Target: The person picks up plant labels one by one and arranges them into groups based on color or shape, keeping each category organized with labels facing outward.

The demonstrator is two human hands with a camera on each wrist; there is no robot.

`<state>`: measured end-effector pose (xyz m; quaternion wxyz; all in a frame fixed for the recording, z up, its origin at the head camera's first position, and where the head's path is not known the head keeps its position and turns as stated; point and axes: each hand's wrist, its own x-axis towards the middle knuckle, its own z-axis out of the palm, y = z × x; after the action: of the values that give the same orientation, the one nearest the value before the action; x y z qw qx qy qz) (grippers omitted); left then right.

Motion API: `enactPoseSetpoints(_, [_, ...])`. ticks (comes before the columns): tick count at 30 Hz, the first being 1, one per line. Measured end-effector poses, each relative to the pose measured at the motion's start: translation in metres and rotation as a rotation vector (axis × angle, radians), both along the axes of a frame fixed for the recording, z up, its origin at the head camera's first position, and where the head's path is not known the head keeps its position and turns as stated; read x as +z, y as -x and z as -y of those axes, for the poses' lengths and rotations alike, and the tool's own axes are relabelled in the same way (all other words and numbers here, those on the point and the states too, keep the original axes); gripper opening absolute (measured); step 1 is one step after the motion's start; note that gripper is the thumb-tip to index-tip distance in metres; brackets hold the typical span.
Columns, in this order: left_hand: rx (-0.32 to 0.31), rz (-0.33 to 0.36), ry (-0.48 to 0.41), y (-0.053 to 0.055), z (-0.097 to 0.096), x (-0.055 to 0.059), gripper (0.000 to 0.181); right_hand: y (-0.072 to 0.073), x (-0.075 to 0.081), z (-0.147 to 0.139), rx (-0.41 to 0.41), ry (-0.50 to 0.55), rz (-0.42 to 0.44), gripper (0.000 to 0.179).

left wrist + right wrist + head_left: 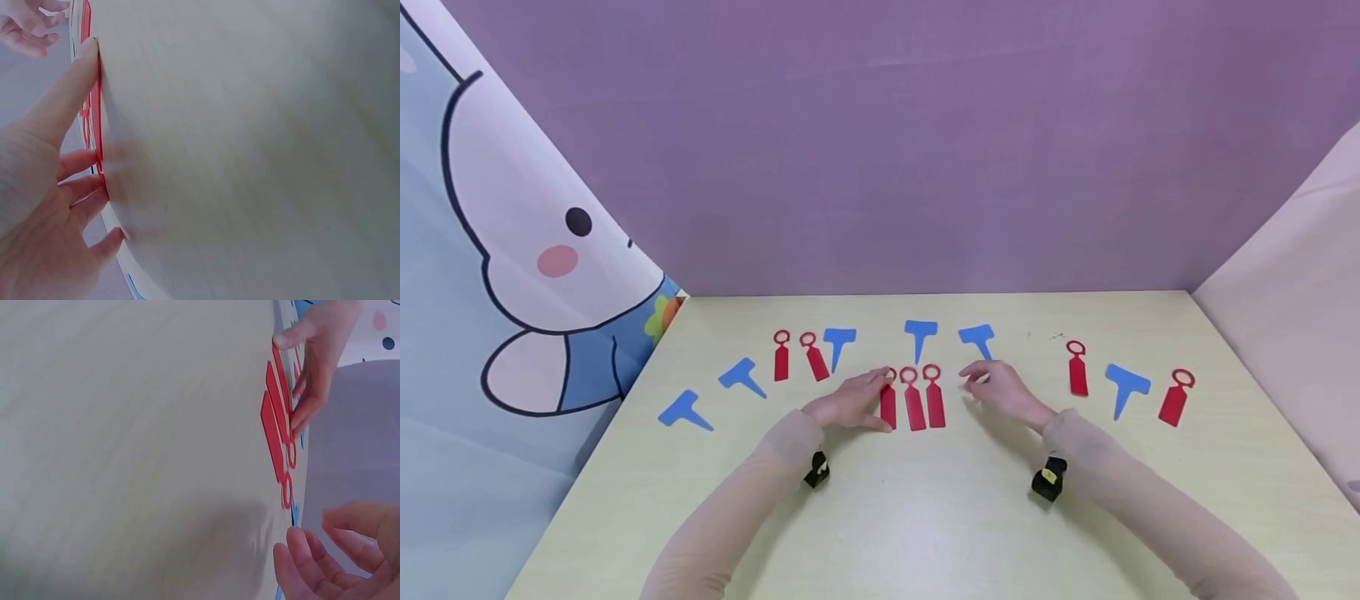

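Note:
Three flat red tags with ring ends lie side by side mid-table in the head view. My left hand touches the leftmost tag, its thumb at the near end and fingertips around the ring end. That tag lies on the table, partly covered by the hand. Beside it are the middle tag and the right tag. My right hand hovers right of the row with loosely bent fingers and holds nothing. A blue T-shaped label lies just beyond it.
Further blue T-shaped labels lie left, at the back and right. More red tags lie at back left and right. A purple cloth wall rises behind the pale table.

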<state>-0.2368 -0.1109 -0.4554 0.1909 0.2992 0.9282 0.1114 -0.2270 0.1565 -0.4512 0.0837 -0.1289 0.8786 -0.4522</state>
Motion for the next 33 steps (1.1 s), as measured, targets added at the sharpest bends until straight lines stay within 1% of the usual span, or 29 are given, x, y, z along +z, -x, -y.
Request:
enactPoseSetpoints(6, [-0.008,-0.015,-0.002,-0.001,0.0,0.0,0.085,0.003,0.004,-0.018,-0.028,-0.043,-0.068,0.023])
enactPoseSetpoints(9, [-0.006,-0.013,-0.005,0.0,-0.001,0.0,0.085,0.003,0.005,-0.029,-0.046,-0.062,-0.076,0.025])
enactPoseSetpoints(13, [0.0,-0.006,0.007,0.0,-0.001,-0.001,0.085,0.004,0.007,-0.045,-0.087,-0.105,-0.083,0.026])
enactPoseSetpoints(16, [-0.002,-0.009,0.016,0.0,-0.002,-0.001,0.085,0.004,0.006,-0.058,-0.122,-0.134,-0.106,0.027])
enactPoseSetpoints(24, [-0.005,-0.011,0.009,-0.001,-0.002,0.001,0.085,0.008,0.003,-0.088,-0.199,-0.168,-0.167,0.029])
enactPoseSetpoints(29, [-0.007,-0.015,0.009,-0.001,-0.002,0.0,0.084,0.008,0.003,-0.103,-0.227,-0.2,-0.139,0.033])
enactPoseSetpoints(33, [-0.005,-0.016,0.007,0.0,-0.002,-0.001,0.084,0.01,0.002,-0.113,-0.243,-0.208,-0.092,0.038])
